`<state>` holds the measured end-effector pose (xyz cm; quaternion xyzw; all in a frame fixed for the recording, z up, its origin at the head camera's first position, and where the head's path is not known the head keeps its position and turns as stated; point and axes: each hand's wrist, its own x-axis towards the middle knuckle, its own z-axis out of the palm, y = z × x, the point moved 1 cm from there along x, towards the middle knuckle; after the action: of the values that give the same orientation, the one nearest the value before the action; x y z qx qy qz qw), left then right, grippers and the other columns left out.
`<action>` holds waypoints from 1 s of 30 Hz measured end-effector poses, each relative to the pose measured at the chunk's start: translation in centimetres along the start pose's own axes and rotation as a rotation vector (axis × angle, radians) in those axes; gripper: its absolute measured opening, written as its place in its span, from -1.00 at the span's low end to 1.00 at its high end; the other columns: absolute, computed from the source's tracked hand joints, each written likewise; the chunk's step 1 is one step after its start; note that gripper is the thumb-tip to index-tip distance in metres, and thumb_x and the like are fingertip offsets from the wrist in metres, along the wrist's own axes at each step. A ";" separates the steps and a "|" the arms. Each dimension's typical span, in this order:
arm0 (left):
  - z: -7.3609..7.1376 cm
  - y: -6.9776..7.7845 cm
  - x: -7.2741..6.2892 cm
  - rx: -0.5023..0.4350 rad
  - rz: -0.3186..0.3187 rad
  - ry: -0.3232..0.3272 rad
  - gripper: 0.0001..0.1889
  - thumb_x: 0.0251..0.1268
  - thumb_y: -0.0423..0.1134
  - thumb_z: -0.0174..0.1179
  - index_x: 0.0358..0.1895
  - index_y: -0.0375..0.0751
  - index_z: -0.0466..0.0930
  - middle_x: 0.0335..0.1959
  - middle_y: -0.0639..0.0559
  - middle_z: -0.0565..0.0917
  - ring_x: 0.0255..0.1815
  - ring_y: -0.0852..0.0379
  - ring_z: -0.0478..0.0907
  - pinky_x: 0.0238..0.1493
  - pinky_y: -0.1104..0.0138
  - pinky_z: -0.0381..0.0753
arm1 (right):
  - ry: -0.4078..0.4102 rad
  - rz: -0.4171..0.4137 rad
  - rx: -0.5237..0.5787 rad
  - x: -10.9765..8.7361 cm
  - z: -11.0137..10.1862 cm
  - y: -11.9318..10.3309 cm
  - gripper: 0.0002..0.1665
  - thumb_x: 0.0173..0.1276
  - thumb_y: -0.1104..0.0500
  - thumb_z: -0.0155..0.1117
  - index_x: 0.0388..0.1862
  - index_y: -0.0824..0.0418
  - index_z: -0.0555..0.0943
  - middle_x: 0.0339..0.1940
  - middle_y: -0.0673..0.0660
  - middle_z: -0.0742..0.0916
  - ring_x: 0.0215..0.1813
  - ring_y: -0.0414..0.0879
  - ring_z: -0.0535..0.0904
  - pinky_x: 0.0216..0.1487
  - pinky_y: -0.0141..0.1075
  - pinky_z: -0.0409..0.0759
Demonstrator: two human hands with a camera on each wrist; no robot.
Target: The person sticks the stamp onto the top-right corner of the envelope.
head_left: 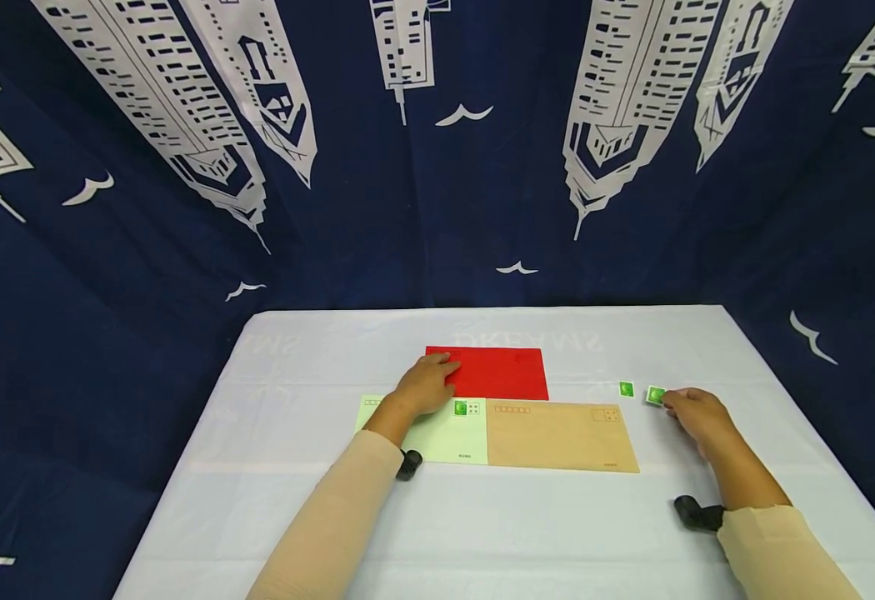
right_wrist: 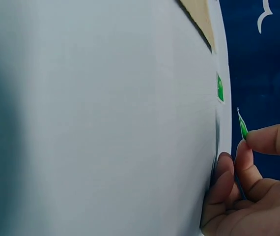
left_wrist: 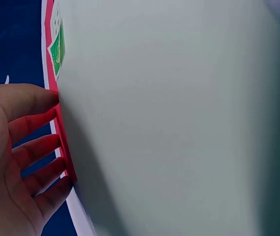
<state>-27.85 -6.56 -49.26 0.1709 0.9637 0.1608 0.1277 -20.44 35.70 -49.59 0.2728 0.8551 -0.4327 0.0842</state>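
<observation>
The left hand (head_left: 424, 387) rests on the left part of the red envelope (head_left: 503, 373), its fingers spread and holding nothing; in the left wrist view the thumb and fingertips meet the envelope's red surface. The right hand (head_left: 700, 415), at the right side of the white table (head_left: 542, 533), has a narrow grip: thumb and index finger pinch the held stamp (head_left: 655, 395), green with a white border, by one edge. In the right wrist view this stamp stands tilted, its free end pointing away from the fingertips. The loose stamp (head_left: 627, 389), also green and white, lies flat on the table just left of the held one. The affixed stamp (head_left: 460, 407) sits near the upper right corner of the pale green envelope (head_left: 448, 439), beside a small group of printed squares. That envelope lies below the red one, partly covered by the left forearm. The brown envelope (head_left: 557, 440) adjoins its right edge, bearing a row of printed boxes at upper left and a printed frame at upper right. Behind the table hangs a dark blue cloth (head_left: 422, 217) patterned with white inverted buildings and birds.
</observation>
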 end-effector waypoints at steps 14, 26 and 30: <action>-0.2 0.4 -0.3 0.006 -0.004 0.000 -0.46 0.53 -0.12 0.03 0.53 0.02 0.32 0.62 0.01 0.22 0.65 -0.02 0.09 0.62 0.11 0.21 | 0.002 -0.054 0.032 -0.4 0.1 -0.9 -0.54 0.49 0.02 -0.03 0.09 0.36 0.48 -0.33 -0.03 0.64 -0.22 -0.17 0.50 -0.29 -0.41 0.52; -0.4 0.5 -0.4 0.001 -0.013 -0.011 -0.46 0.53 -0.13 0.04 0.53 0.02 0.32 0.62 0.00 0.22 0.66 -0.01 0.08 0.63 0.11 0.19 | 0.047 -0.119 0.074 -1.2 1.2 -2.5 -0.59 0.47 0.02 0.03 0.02 0.34 0.51 -0.29 0.05 0.60 -0.15 -0.06 0.46 -0.22 -0.26 0.48; -0.4 0.6 -0.3 0.008 -0.011 -0.014 -0.46 0.54 -0.13 0.02 0.54 0.02 0.31 0.63 0.00 0.20 0.66 0.00 0.07 0.64 0.13 0.17 | 0.030 -0.137 0.088 -1.5 1.5 -3.1 -0.54 0.50 -0.01 0.01 0.08 0.36 0.49 -0.20 0.12 0.60 -0.07 0.00 0.45 -0.15 -0.24 0.48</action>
<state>-27.48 -6.28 -48.68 0.1673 0.9642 0.1552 0.1348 -20.96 32.43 -47.80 0.2235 0.8530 -0.4706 0.0296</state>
